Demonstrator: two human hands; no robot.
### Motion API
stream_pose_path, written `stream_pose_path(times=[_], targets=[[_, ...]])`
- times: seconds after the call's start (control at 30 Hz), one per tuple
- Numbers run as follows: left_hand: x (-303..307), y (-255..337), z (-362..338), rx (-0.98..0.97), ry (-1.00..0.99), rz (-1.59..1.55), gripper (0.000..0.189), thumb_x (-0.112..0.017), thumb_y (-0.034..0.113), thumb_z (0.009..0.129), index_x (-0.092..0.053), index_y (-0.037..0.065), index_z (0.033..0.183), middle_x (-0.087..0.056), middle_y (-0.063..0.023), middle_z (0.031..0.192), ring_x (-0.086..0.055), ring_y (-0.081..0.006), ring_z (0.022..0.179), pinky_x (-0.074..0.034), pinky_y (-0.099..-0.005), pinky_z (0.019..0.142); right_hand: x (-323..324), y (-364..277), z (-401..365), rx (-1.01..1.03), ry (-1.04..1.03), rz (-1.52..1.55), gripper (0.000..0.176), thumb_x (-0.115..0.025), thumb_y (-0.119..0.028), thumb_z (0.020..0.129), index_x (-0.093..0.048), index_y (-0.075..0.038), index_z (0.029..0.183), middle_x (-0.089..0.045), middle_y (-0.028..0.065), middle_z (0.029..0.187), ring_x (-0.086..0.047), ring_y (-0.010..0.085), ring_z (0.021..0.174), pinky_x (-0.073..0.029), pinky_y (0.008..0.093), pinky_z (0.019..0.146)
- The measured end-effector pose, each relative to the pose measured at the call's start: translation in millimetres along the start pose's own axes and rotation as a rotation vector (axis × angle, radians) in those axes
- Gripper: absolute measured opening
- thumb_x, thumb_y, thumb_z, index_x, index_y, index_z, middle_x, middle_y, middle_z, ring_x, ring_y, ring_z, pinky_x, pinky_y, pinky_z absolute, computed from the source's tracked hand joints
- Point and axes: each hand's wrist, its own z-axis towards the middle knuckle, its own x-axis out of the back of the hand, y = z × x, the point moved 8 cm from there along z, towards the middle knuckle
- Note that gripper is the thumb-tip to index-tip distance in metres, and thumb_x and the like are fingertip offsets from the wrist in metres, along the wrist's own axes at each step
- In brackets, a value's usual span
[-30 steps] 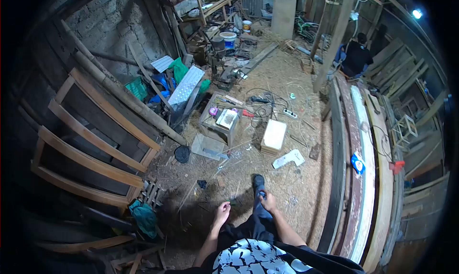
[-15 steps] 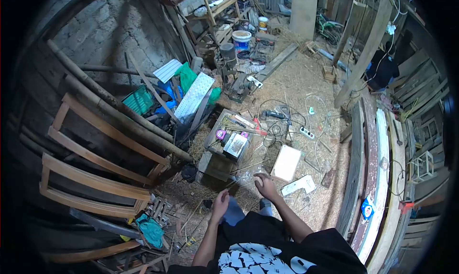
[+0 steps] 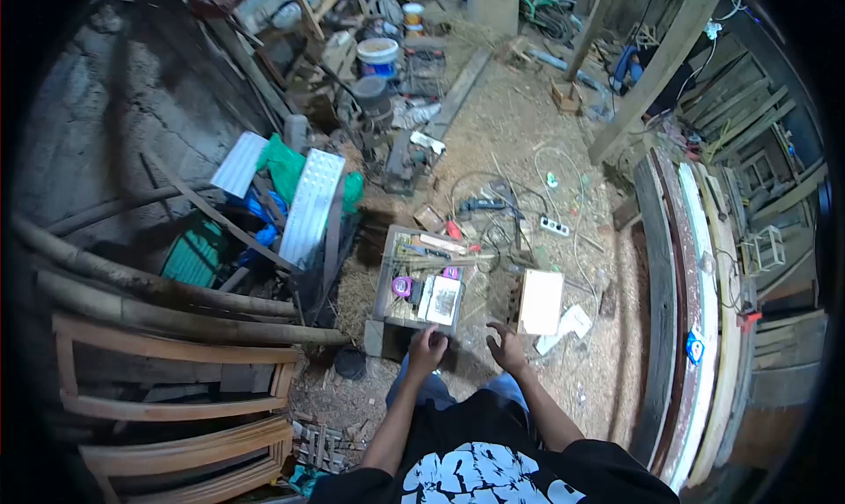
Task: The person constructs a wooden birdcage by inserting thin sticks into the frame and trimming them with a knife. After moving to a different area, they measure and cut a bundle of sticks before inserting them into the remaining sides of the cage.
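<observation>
My left hand is just below the near edge of a low bench, close to a white-topped box. Its fingers are bent, and whether they hold anything is too small to tell. To the right, my right hand is raised with thumb and fingers apart and nothing in it. It is nearest to a pale rectangular board on a block. On the bench lie a purple tape measure, a second purple item and some long hand tools.
A power tool, cables and a power strip lie on the floor ahead. Long planks run along the right. Wooden frames stand left. A person is at the back right.
The view has shifted, and the bench and board now appear closer to my hands. My left hand has moved up and right in the view; my right hand has moved slightly right and down.
</observation>
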Motion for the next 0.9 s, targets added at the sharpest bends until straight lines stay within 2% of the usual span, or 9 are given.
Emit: stream_pose_path(times=[0.2, 0.37, 0.4, 0.5, 0.57, 0.6, 0.7, 0.77, 0.9], targets=[[25, -81, 85, 0.074, -0.097, -0.042, 0.046, -0.076, 0.023, 0.088, -0.062, 0.004, 0.127, -0.068, -0.0196, 0.115, -0.062, -0.0403, 0.111, -0.048, -0.0509, 0.098, -73, -11, 77, -0.054, -0.038, -0.077, 0.041, -0.072, -0.014, 0.087, -0.064, -0.006, 0.126, -0.067, 0.0172, 0.125, -0.061, 0.0400, 0.119, -0.049, 0.0484, 0.102], [-8, -162, 141, 0.168, -0.263, -0.019, 0.041, -0.071, 0.016, 0.089, -0.063, 0.002, 0.126, -0.067, -0.0197, 0.120, -0.060, -0.0394, 0.117, -0.046, -0.0491, 0.103, -131, 18, 157, -0.166, -0.118, -0.087, 0.041, -0.069, -0.016, 0.090, -0.062, -0.004, 0.128, -0.066, 0.0221, 0.125, -0.060, 0.0425, 0.120, -0.047, 0.0483, 0.105], [-9, -167, 150, 0.112, -0.228, 0.034, 0.039, -0.067, 0.012, 0.090, -0.062, 0.001, 0.128, -0.066, -0.0199, 0.123, -0.059, -0.0394, 0.118, -0.046, -0.0491, 0.102, -152, 36, 173, -0.111, -0.093, -0.046, 0.040, -0.068, -0.015, 0.090, -0.062, -0.003, 0.128, -0.066, 0.0226, 0.124, -0.059, 0.0430, 0.120, -0.046, 0.0487, 0.105], [-45, -231, 164, 0.202, -0.240, -0.003, 0.038, -0.065, 0.010, 0.092, -0.062, 0.000, 0.128, -0.065, -0.0208, 0.123, -0.058, -0.0395, 0.120, -0.044, -0.0494, 0.105, -212, 95, 222, -0.172, -0.096, -0.049, 0.040, -0.067, -0.014, 0.090, -0.062, -0.003, 0.128, -0.066, 0.0232, 0.121, -0.059, 0.0432, 0.116, -0.047, 0.0491, 0.103], [-63, -251, 174, 0.232, -0.212, 0.026, 0.037, -0.063, 0.009, 0.092, -0.062, 0.000, 0.128, -0.064, -0.0217, 0.125, -0.056, -0.0401, 0.122, -0.042, -0.0496, 0.108, -254, 137, 250, -0.030, -0.019, -0.187, 0.040, -0.065, -0.014, 0.091, -0.061, -0.004, 0.129, -0.065, 0.0202, 0.124, -0.060, 0.0413, 0.116, -0.049, 0.0503, 0.100], [-71, -262, 179, 0.210, -0.163, 0.030, 0.036, -0.063, 0.007, 0.092, -0.062, -0.001, 0.127, -0.064, -0.0219, 0.126, -0.056, -0.0402, 0.123, -0.041, -0.0483, 0.109, -270, 152, 265, -0.050, -0.043, -0.185, 0.041, -0.066, -0.014, 0.090, -0.061, -0.004, 0.130, -0.064, 0.0197, 0.124, -0.060, 0.0406, 0.115, -0.048, 0.0502, 0.099], [-104, -304, 184, 0.147, -0.073, 0.140, 0.037, -0.063, 0.007, 0.091, -0.063, 0.000, 0.127, -0.059, -0.0203, 0.136, -0.048, -0.0396, 0.134, -0.036, -0.0484, 0.115, -300, 171, 306, -0.019, 0.024, -0.244, 0.043, -0.067, -0.014, 0.089, -0.061, -0.005, 0.130, -0.063, 0.0180, 0.124, -0.058, 0.0381, 0.115, -0.046, 0.0494, 0.098], [-119, -326, 184, 0.140, 0.022, 0.165, 0.036, -0.062, 0.003, 0.090, -0.063, 0.000, 0.126, -0.060, -0.0200, 0.133, -0.049, -0.0406, 0.132, -0.035, -0.0506, 0.115, -315, 180, 320, 0.027, 0.075, -0.317, 0.043, -0.068, -0.014, 0.088, -0.062, -0.005, 0.130, -0.062, 0.0167, 0.123, -0.057, 0.0361, 0.115, -0.044, 0.0485, 0.099], [-123, -328, 179, 0.188, 0.039, 0.206, 0.035, -0.062, 0.003, 0.091, -0.064, 0.001, 0.126, -0.059, -0.0199, 0.135, -0.047, -0.0398, 0.135, -0.032, -0.0503, 0.117, -333, 202, 331, -0.017, 0.077, -0.401, 0.038, -0.069, -0.013, 0.087, -0.063, -0.007, 0.125, -0.060, 0.0138, 0.118, -0.055, 0.0327, 0.115, -0.039, 0.0472, 0.103]])
